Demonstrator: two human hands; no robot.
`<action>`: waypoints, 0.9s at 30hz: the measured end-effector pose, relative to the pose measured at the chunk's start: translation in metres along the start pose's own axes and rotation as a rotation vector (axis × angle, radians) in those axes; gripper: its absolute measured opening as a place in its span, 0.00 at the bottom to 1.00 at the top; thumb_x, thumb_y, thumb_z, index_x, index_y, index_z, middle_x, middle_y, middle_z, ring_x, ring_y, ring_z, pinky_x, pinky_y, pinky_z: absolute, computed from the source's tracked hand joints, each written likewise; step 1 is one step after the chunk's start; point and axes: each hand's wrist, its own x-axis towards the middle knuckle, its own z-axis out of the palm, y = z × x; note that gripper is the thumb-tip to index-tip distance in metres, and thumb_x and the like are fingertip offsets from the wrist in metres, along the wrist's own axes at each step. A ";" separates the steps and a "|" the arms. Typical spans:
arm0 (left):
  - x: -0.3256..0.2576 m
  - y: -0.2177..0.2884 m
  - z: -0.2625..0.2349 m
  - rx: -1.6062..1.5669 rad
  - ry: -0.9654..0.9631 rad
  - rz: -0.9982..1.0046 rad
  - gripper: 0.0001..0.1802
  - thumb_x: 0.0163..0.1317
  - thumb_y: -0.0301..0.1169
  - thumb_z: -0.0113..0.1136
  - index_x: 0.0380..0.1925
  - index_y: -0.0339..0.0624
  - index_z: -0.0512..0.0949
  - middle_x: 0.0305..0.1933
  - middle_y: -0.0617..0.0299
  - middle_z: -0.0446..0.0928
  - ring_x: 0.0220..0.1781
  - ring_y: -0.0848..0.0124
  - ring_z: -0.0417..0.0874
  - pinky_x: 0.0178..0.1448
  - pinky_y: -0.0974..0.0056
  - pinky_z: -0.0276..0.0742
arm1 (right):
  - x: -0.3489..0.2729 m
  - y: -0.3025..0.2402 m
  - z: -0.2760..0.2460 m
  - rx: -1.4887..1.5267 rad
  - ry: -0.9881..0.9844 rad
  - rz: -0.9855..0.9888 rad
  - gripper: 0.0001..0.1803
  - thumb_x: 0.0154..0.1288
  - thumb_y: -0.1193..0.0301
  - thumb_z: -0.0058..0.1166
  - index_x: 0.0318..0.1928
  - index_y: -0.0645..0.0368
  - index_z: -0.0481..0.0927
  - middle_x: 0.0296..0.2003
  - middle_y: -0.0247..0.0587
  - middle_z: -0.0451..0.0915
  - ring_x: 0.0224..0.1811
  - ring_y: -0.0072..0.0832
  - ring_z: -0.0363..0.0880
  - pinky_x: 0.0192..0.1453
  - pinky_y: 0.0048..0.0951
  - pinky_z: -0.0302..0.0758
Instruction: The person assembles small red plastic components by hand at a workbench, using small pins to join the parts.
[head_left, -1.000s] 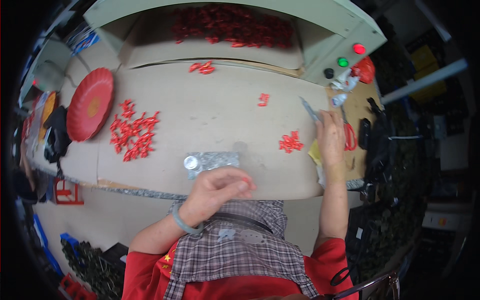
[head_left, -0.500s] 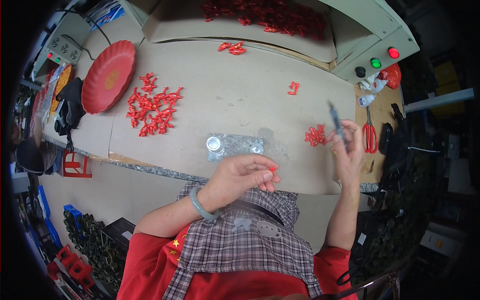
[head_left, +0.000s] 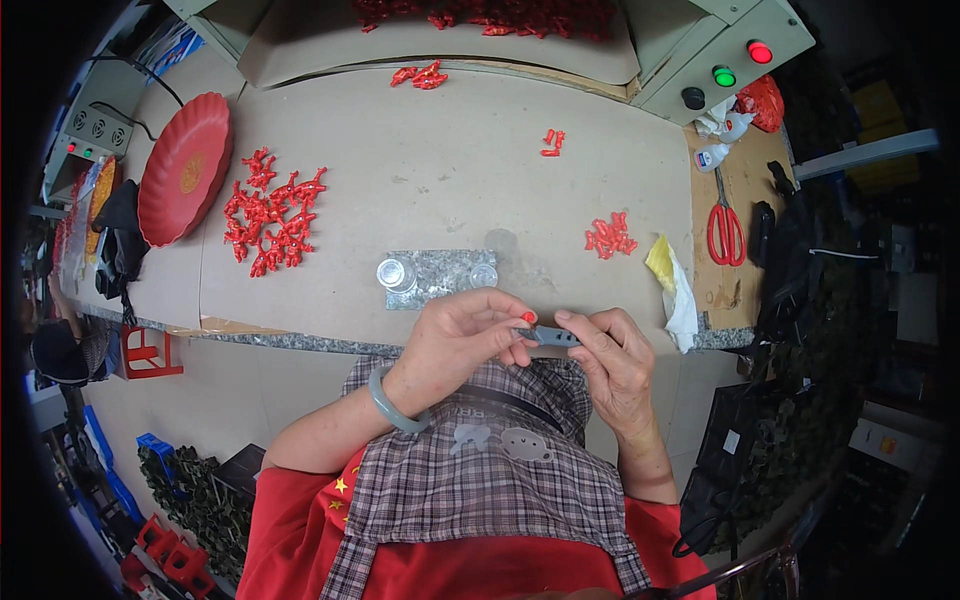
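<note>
My left hand point(head_left: 462, 332), a pale green bangle on its wrist, pinches a small red plastic piece point(head_left: 528, 317) between thumb and fingertips. In my right hand point(head_left: 617, 362) is a slim grey craft knife point(head_left: 556, 337) with dark slots along its handle. The knife's dark tip meets the left fingertips, right beside the red piece; whether it touches the piece I cannot tell. Just beyond my left hand lies a speckled stone slab point(head_left: 436, 272) bearing two small round clear-and-silver containers point(head_left: 394, 275). A small pile of red pieces point(head_left: 610, 236) sits beyond my right hand.
Red assembled figures point(head_left: 270, 212) cluster at left beside a scalloped red bowl point(head_left: 186, 170). A yellow-and-white cloth point(head_left: 676, 295), red-handled scissors point(head_left: 726, 232) and a small white bottle point(head_left: 711, 157) are at right. Three loose red pieces point(head_left: 553, 142) lie farther back, before a lit machine opening point(head_left: 480, 45).
My right hand has come left and down, bringing the knife from upright to the left fingertips. The cloth it hid now shows. The whole view has shifted slightly.
</note>
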 end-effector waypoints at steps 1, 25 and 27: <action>0.000 0.000 0.000 -0.005 0.002 -0.007 0.09 0.70 0.21 0.58 0.47 0.30 0.80 0.36 0.53 0.84 0.36 0.70 0.87 0.41 0.69 0.84 | -0.001 0.001 0.000 -0.001 0.011 0.007 0.20 0.58 0.75 0.66 0.53 0.56 0.86 0.30 0.39 0.76 0.31 0.33 0.76 0.34 0.33 0.74; 0.003 0.002 0.001 0.047 -0.017 -0.099 0.08 0.69 0.22 0.58 0.46 0.30 0.79 0.35 0.57 0.84 0.33 0.77 0.83 0.38 0.73 0.82 | -0.003 0.005 0.002 -0.029 0.015 0.033 0.19 0.58 0.75 0.66 0.52 0.58 0.86 0.29 0.41 0.76 0.30 0.34 0.75 0.33 0.34 0.73; 0.004 0.002 0.001 0.064 -0.028 -0.078 0.08 0.69 0.22 0.58 0.46 0.30 0.79 0.35 0.57 0.84 0.33 0.78 0.83 0.38 0.73 0.81 | -0.003 0.006 0.001 -0.013 0.007 0.046 0.19 0.58 0.75 0.66 0.52 0.58 0.86 0.29 0.41 0.76 0.30 0.34 0.75 0.33 0.34 0.72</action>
